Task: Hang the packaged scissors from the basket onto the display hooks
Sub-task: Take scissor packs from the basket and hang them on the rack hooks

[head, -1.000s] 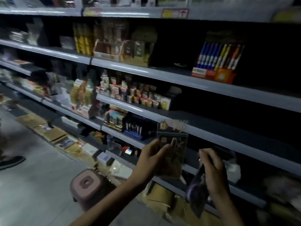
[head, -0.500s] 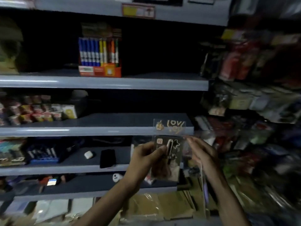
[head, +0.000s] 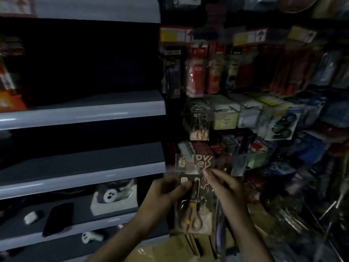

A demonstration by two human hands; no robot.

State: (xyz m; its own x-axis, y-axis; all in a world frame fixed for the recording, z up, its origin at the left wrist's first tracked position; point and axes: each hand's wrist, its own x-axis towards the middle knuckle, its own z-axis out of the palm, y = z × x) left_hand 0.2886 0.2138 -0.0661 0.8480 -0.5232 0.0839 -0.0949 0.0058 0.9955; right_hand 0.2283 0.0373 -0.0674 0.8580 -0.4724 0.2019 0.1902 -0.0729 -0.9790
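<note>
Since a moment ago our view has swung to the right, so the hook wall now fills the right half and the pack sits in front of it instead of before the grey shelves. Our left hand (head: 166, 193) grasps the packaged scissors (head: 194, 220) by the left edge, fingers curled behind and the thumb laid across the front of the dark card. Our right hand (head: 224, 188) pinches the pack near the upper right corner, just under the clear header (head: 194, 163) with its pale lettering. The pack stands upright between both hands, on no hook, with the scissor handles at its lower end. A dark purplish strip (head: 219, 229) hangs down below the right hand; we cannot tell whether that hand holds it as well. Above the header, well apart from it, a similar hung pack (head: 200, 127) dangles at the left edge of the hook wall, and beside it wire display hooks (head: 234, 107) carry rows of pale boxed goods. Higher still hang red packets (head: 196, 76) under yellow and red price tags (head: 175, 35). To the left run the grey shelves (head: 81, 116); the lower one bears a white box (head: 113, 197) near its right end, a flat dark object (head: 58, 218) and a small white case (head: 31, 217) further left. Cardboard (head: 170, 250) lies below our wrists.
</note>
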